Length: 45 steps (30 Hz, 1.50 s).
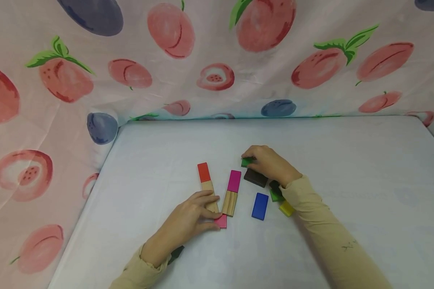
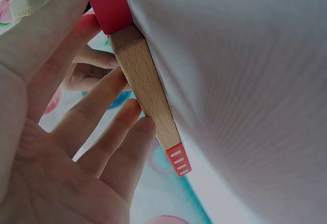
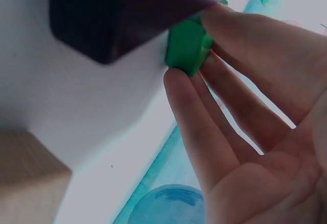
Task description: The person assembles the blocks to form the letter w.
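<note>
My left hand pinches a pink block between thumb and index finger. Its other fingers rest along a plain wooden block, which meets the pink block at one end and a red block at the other. Beside that row, a magenta block and a striped wooden block lie end to end, slanting toward the pink one. Further back, my right hand holds a green block by its edges with thumb and fingertips. A dark brown block lies just below that hand.
On the white table, a blue block lies right of the rows. A second green block and a yellow block sit partly behind the right sleeve. A fruit-patterned cloth hangs behind the table.
</note>
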Tool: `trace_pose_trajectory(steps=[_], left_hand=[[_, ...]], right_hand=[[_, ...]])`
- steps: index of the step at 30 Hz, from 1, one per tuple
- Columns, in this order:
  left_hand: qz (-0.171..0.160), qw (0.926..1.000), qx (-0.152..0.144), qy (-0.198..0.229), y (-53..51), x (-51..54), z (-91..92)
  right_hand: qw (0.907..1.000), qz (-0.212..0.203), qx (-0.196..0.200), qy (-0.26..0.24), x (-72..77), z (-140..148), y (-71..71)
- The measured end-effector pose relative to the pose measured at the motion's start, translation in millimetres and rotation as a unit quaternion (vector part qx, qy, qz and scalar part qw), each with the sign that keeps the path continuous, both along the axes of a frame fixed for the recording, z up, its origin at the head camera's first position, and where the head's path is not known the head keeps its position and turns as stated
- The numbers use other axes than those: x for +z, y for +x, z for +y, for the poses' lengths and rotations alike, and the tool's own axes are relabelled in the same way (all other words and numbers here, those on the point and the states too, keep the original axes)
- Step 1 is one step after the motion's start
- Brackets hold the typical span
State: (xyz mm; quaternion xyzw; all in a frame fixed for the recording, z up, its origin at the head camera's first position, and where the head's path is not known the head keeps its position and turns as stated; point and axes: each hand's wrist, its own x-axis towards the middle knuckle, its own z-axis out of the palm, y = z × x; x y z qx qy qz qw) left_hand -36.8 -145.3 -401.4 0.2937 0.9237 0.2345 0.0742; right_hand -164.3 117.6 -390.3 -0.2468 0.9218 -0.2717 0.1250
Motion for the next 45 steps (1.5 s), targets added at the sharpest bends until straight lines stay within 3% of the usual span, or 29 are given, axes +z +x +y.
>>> trace_pose_trajectory(steps=[9, 31, 45], left_hand=[[0.013, 0.9999, -0.004, 0.002, 0.0, -1.1, -0.6], [0.008, 1.0000, 0.000, 0.004, 0.2, -0.5, -0.4], [0.005, 1.0000, 0.000, 0.008, 0.3, -0.2, -0.1]], right_hand=[[0.9999, -0.003, 0.010, -0.006, -0.6, -2.4, 1.3], [0.9982, 0.010, 0.058, -0.010, 0.0, -9.2, 5.4], [0.9984, 0.008, 0.056, -0.006, -0.4, -9.1, 6.2]])
